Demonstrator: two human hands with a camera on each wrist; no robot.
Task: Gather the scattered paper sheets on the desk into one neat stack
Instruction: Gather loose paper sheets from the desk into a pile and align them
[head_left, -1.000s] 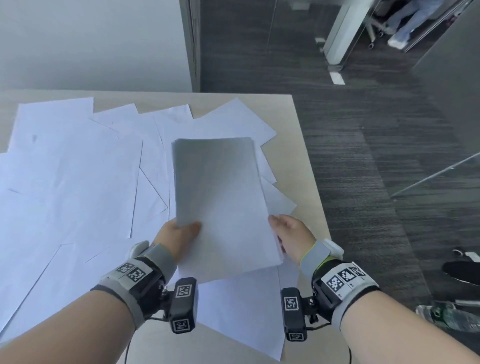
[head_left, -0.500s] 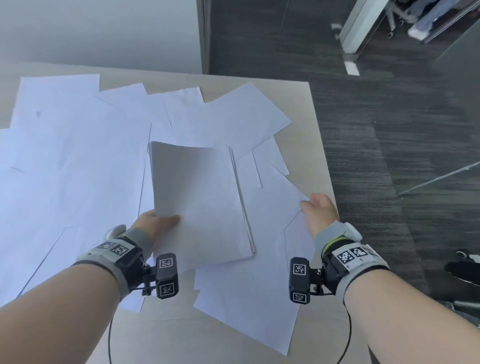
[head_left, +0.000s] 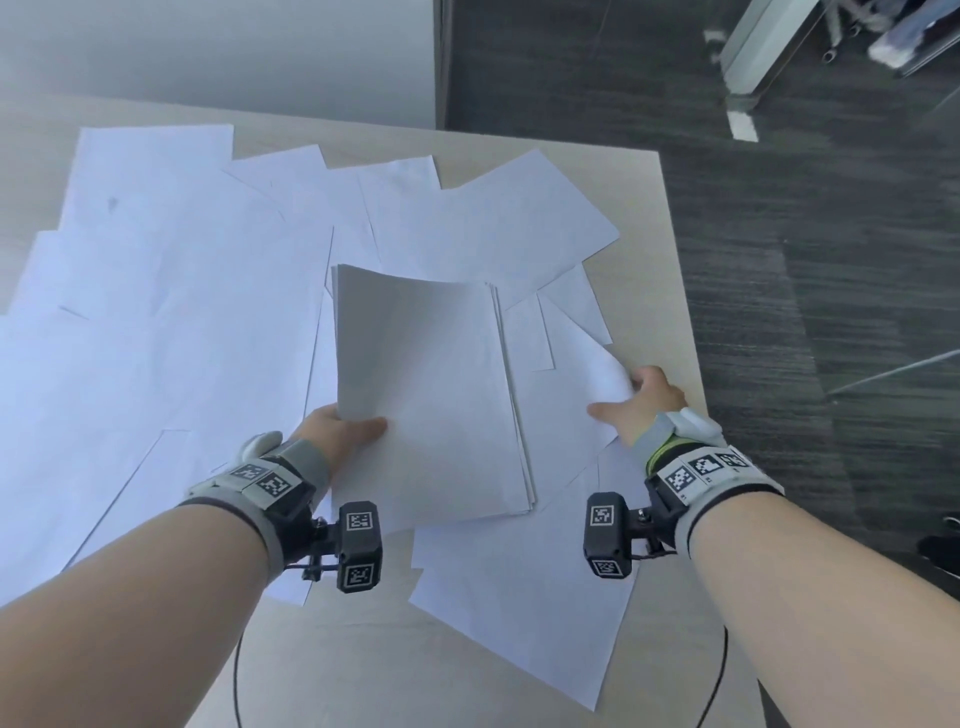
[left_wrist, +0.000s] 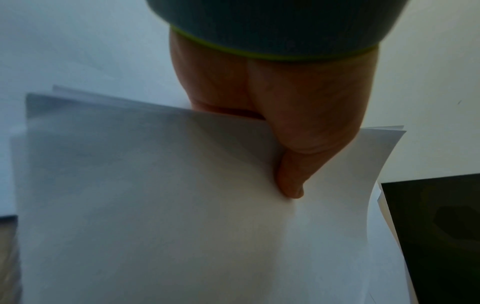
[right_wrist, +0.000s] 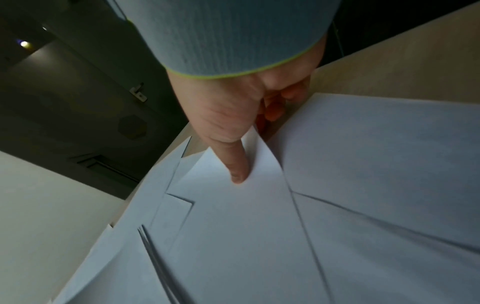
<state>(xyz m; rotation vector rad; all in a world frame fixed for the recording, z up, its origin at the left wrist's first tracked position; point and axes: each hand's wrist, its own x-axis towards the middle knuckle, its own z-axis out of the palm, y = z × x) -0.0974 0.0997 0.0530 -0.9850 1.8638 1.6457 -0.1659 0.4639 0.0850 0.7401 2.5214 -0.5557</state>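
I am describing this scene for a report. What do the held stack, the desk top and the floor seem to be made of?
Stack: thin white matte paper; the sheets bend and curl where the left hand grips them.
Desk: smooth pale beige surface, probably laminate; no grain is clear.
Floor: dark grey with fine streaks, likely carpet, though I cannot be sure.

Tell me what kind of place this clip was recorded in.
Probably an office: a light wood desk strewn with white paper sheets, dark grey carpet beside it, and what looks like a glass partition and chair castors at the back.
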